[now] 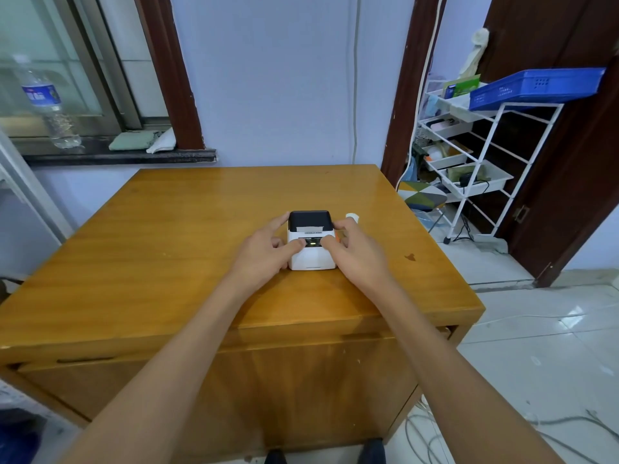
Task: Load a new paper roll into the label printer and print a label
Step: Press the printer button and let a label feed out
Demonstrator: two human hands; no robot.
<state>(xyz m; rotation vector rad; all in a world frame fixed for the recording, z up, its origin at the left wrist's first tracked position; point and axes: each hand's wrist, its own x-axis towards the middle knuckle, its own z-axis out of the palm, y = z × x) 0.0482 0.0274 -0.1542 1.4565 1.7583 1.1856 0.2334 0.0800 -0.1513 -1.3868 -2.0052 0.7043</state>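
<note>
A small white label printer [312,259] with a black closed lid stands in the middle of the wooden table [167,249]. A strip of white paper shows at the slot below the lid. A green light glows on its front panel. My left hand [268,251] holds the printer's left side, thumb on the panel by the light. My right hand [351,249] holds the right side, thumb on the panel too. A small white paper roll [352,217] lies on the table just behind my right hand.
A window sill [117,155] at the back left carries a water bottle [50,105] and folded cloths. A white wire rack [475,162] with trays and a blue basket [536,87] stands to the right. Cables lie on the tiled floor.
</note>
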